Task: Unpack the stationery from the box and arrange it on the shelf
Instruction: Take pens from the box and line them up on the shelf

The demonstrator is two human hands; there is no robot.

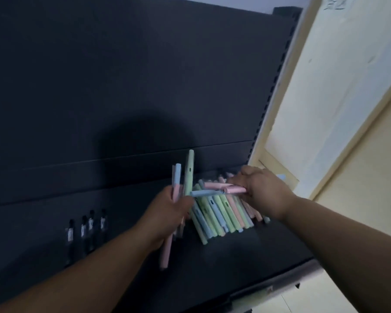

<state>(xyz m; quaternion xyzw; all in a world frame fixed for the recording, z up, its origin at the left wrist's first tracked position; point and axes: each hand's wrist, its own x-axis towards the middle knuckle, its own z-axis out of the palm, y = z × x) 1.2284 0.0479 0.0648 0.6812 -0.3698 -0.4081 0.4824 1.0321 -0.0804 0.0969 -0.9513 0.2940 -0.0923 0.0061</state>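
Shelf [20, 227] lies bare left of small bottles [86, 229]; pen pile [221, 213] crowds right end.

The dark shelf [246, 249] before me carries a heap of pastel pens [215, 213]. At their nine o'clock, well apart, stand small dark white-labelled items [86, 229].

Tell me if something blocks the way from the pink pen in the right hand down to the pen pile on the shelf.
Nothing visible blocks it. The right hand holds the pink pen directly over the pen pile on the shelf; only a blue pen shows crosswise beside it.
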